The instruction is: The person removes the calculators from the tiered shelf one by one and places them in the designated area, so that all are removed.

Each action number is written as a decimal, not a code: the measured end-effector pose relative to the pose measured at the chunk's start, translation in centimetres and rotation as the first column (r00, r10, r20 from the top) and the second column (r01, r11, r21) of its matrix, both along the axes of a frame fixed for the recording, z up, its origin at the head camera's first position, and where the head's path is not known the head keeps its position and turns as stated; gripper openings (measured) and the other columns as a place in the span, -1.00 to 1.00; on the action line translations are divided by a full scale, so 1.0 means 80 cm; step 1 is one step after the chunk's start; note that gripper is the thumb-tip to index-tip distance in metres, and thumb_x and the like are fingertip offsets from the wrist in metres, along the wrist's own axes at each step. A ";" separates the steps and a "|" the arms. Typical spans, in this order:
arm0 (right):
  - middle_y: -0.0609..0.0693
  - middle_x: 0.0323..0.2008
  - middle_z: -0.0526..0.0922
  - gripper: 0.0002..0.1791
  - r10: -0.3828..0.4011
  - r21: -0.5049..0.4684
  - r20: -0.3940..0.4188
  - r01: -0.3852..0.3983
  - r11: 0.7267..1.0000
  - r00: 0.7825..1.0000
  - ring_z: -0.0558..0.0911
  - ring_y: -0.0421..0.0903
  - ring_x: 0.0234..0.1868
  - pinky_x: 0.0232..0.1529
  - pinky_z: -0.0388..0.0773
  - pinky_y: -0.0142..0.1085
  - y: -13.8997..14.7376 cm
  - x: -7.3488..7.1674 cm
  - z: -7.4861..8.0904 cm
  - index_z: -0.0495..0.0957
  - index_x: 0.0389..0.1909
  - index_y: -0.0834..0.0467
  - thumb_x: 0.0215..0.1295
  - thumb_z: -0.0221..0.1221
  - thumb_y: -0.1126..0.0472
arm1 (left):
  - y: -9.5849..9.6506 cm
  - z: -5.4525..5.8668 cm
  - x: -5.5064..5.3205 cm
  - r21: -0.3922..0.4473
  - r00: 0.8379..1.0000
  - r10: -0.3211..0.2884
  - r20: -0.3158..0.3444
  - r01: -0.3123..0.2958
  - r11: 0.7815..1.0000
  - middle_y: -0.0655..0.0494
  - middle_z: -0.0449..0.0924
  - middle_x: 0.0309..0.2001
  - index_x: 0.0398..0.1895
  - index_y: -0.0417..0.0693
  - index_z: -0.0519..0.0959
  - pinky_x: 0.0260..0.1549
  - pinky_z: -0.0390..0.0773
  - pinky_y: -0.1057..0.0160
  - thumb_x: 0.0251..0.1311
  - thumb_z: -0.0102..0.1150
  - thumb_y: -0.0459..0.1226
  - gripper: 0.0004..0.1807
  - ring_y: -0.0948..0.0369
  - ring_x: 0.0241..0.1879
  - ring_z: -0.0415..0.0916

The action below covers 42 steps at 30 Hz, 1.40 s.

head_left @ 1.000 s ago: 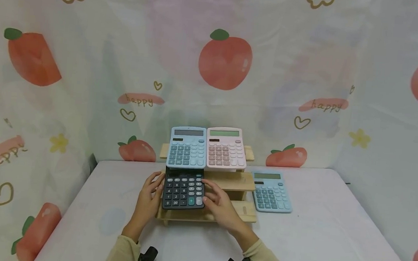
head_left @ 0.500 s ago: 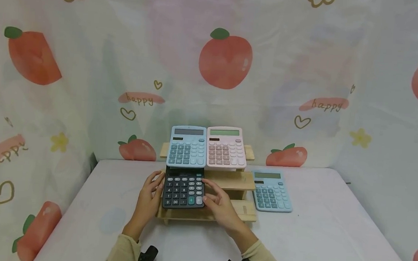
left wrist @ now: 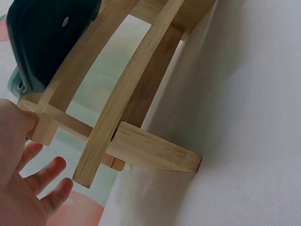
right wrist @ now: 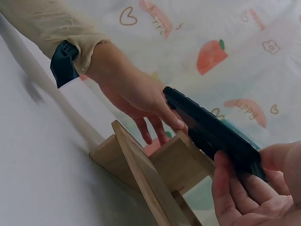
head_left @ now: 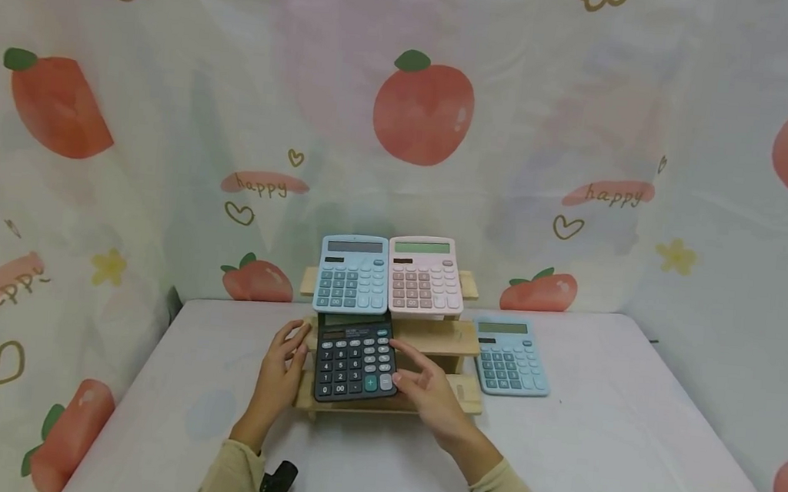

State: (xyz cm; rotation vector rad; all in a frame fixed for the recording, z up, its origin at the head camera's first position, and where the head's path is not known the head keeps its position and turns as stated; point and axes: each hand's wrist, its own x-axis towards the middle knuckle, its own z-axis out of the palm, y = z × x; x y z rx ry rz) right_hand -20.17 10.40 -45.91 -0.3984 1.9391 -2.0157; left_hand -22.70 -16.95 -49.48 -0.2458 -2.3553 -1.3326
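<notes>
A black calculator (head_left: 356, 359) leans slightly turned on the stepped wooden rack (head_left: 431, 337), its display partly behind the blue calculator above. My right hand (head_left: 433, 400) grips its right edge; in the right wrist view, thumb and fingers take opposite faces of the black calculator (right wrist: 216, 132). My left hand (head_left: 280, 372) touches the rack's left end, apart from the black calculator. The left wrist view shows that hand's fingers (left wrist: 49, 176) loosely spread beside the wooden slats (left wrist: 127, 89). A light blue calculator (head_left: 352, 275) and a pink calculator (head_left: 425, 277) stand side by side on the top tier.
Another light blue calculator (head_left: 512, 358) lies on the white-covered table (head_left: 615, 441), right of the rack. A fruit-patterned cloth (head_left: 411, 201) hangs behind and along the sides. Each wrist carries a black device (head_left: 278, 479).
The black calculator has shifted right and turned slightly, away from my left hand, more of its display now showing. My right hand has moved right with it. The left hand stays.
</notes>
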 end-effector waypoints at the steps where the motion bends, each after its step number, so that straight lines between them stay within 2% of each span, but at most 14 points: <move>1: 0.30 0.30 0.54 -0.37 0.000 0.005 0.003 0.000 1.000 1.000 0.65 -0.02 0.24 0.26 0.57 -0.17 0.002 0.001 0.001 0.12 0.58 0.02 0.55 -0.01 0.28 | 0.000 0.000 0.000 -0.002 1.000 0.000 -0.006 0.000 1.000 -0.26 0.33 0.42 0.36 -0.34 0.44 0.11 0.57 -0.20 0.51 -0.02 -0.36 -0.57 -0.21 0.38 0.36; 7: 0.33 0.25 0.58 -0.36 0.004 0.022 0.010 -0.005 1.000 1.000 0.70 -0.11 0.14 0.21 0.60 -0.22 0.016 0.005 0.002 0.14 0.57 0.06 0.54 0.02 0.25 | -0.001 0.000 0.001 0.003 1.000 0.002 0.000 -0.002 1.000 -0.24 0.33 0.43 0.37 -0.31 0.44 0.13 0.57 -0.19 0.51 -0.02 -0.35 -0.57 -0.18 0.41 0.33; 17: 0.38 0.27 0.54 -0.35 0.067 -0.060 0.034 -0.065 0.996 0.997 0.75 -0.20 0.01 0.08 0.67 -0.27 0.033 0.011 0.007 0.12 0.57 0.18 0.52 0.03 0.29 | 0.002 -0.002 -0.001 -0.003 1.000 -0.010 -0.023 0.009 1.000 -0.23 0.35 0.42 0.36 -0.34 0.44 0.08 0.58 -0.22 0.51 -0.02 -0.35 -0.57 -0.21 0.37 0.37; 22: 0.29 0.24 0.60 -0.35 0.087 -0.043 0.027 -0.086 0.995 0.996 0.74 -0.23 0.01 0.06 0.66 -0.29 0.043 0.014 0.009 0.11 0.56 0.20 0.52 0.03 0.26 | 0.003 -0.001 -0.001 -0.011 1.000 -0.006 -0.010 0.006 1.000 -0.20 0.34 0.43 0.37 -0.32 0.43 0.09 0.57 -0.21 0.52 -0.03 -0.33 -0.56 -0.19 0.38 0.37; 28: 0.05 0.17 0.68 -0.34 0.113 -0.063 0.012 -0.112 0.992 0.994 0.74 -0.23 0.01 0.04 0.68 -0.29 0.051 0.012 0.010 0.11 0.55 0.25 0.51 0.05 0.27 | 0.003 0.000 0.000 -0.010 1.000 -0.004 -0.003 0.004 1.000 -0.22 0.34 0.43 0.37 -0.32 0.44 0.10 0.57 -0.22 0.52 -0.02 -0.34 -0.57 -0.18 0.39 0.35; 33: 0.09 0.17 0.67 -0.35 0.147 -0.080 -0.014 -0.148 0.986 0.989 0.75 -0.18 0.02 0.06 0.68 -0.23 0.059 0.012 0.016 0.10 0.55 0.25 0.53 0.05 0.26 | 0.003 -0.002 0.000 -0.020 0.999 0.003 -0.035 -0.004 1.000 -0.27 0.36 0.40 0.35 -0.35 0.45 0.06 0.58 -0.23 0.50 0.00 -0.35 -0.57 -0.21 0.36 0.38; 38: -0.02 0.16 0.68 -0.36 0.165 -0.093 -0.038 -0.168 0.981 0.986 0.73 -0.17 0.06 0.05 0.69 -0.22 0.067 0.010 0.023 0.13 0.55 0.21 0.53 0.06 0.24 | 0.001 0.000 0.000 -0.014 1.000 0.002 -0.019 -0.003 1.000 -0.27 0.35 0.41 0.36 -0.32 0.45 0.08 0.57 -0.22 0.50 -0.01 -0.35 -0.57 -0.18 0.36 0.39; 42: -0.02 0.23 0.61 -0.37 0.156 -0.095 -0.045 -0.160 0.983 0.987 0.71 -0.18 0.12 0.08 0.67 -0.26 0.074 0.008 0.030 0.16 0.55 0.17 0.53 0.06 0.24 | 0.000 0.000 -0.001 -0.013 1.000 0.002 -0.021 -0.002 1.000 -0.26 0.35 0.41 0.36 -0.32 0.45 0.08 0.58 -0.22 0.50 -0.01 -0.35 -0.57 -0.20 0.35 0.40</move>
